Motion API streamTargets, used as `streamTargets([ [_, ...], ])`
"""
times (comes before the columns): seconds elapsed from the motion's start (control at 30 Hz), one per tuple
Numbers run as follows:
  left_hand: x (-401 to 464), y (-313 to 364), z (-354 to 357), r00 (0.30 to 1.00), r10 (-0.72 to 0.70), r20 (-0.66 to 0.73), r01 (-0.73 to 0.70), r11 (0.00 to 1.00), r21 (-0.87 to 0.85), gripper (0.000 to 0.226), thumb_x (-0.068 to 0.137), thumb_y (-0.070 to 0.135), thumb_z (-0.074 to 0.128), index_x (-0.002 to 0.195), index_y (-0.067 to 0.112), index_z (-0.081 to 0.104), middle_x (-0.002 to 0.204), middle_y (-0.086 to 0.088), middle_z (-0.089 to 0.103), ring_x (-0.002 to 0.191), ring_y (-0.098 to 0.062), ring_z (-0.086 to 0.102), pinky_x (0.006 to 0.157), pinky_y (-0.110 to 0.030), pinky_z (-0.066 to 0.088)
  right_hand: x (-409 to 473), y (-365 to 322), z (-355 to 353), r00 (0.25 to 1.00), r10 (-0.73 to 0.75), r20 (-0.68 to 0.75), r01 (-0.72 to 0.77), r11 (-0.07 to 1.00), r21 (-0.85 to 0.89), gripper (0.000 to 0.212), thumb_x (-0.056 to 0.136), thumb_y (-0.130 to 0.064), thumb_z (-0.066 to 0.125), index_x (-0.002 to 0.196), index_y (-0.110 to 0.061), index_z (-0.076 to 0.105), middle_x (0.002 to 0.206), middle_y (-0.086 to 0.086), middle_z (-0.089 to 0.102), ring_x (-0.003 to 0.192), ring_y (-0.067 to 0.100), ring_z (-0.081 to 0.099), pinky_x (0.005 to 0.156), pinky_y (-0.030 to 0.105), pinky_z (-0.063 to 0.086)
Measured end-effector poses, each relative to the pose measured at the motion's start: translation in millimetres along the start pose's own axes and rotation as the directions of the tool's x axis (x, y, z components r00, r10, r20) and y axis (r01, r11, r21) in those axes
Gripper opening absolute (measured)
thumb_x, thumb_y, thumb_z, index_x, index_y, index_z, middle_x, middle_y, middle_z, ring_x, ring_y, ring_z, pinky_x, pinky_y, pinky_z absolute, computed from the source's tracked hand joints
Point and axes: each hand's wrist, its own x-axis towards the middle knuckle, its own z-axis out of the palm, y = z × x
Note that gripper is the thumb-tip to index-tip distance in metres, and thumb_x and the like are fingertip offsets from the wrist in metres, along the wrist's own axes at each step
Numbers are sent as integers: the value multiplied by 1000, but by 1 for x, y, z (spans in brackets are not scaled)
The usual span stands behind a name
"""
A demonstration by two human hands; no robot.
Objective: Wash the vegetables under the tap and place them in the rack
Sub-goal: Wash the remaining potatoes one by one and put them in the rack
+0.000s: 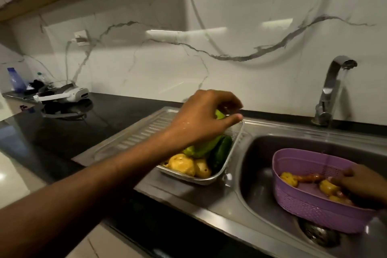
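On the dark surface [62, 136] at far left lies a headset [69, 95]. My left hand [201, 119] hangs over the steel rack [211, 180] on the drainboard, its grip curled round a light green pepper [204, 146] I judge I'm setting among washed potatoes [182, 163]. Right hand [364, 184] reaches into the purple basket [314, 207] under the tap [333, 90]; whether its grip holds anything I cannot tell.
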Motion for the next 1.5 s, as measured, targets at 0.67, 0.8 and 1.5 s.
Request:
streamTargets([
  [0.67, 92, 23, 370, 362, -205, 909, 308, 947, 91, 106, 89, 8, 70, 161, 33, -3, 161, -16, 32, 142, -40, 38, 114, -51, 37, 3, -5, -1, 992, 4, 127, 50, 904, -424, 18, 89, -27, 70, 104, -18, 70, 109, 7, 70, 97, 24, 65, 90, 37, 55],
  [0.8, 97, 16, 385, 360, -223, 906, 184, 969, 165, 112, 62, 42, 70, 159, 43, 14, 168, -5, 14, 150, -40, 23, 119, -61, 26, 12, -7, 8, 980, 45, 196, 53, 880, -471, 26, 92, -27, 68, 116, -18, 70, 120, 8, 68, 110, 28, 63, 100, 42, 52],
  [1.5, 92, 22, 341, 699, -281, 658, 711, 370, -598, 52, 69, -18, 80, 116, 2, 67, 99, -15, 74, 93, -27, 73, 75, -38, 64, 2, -3, -13, 987, 51, 150, -102, 929, 356, 15, 98, -20, 65, 113, -21, 66, 91, 8, 70, 63, 13, 61, 52, 24, 53],
])
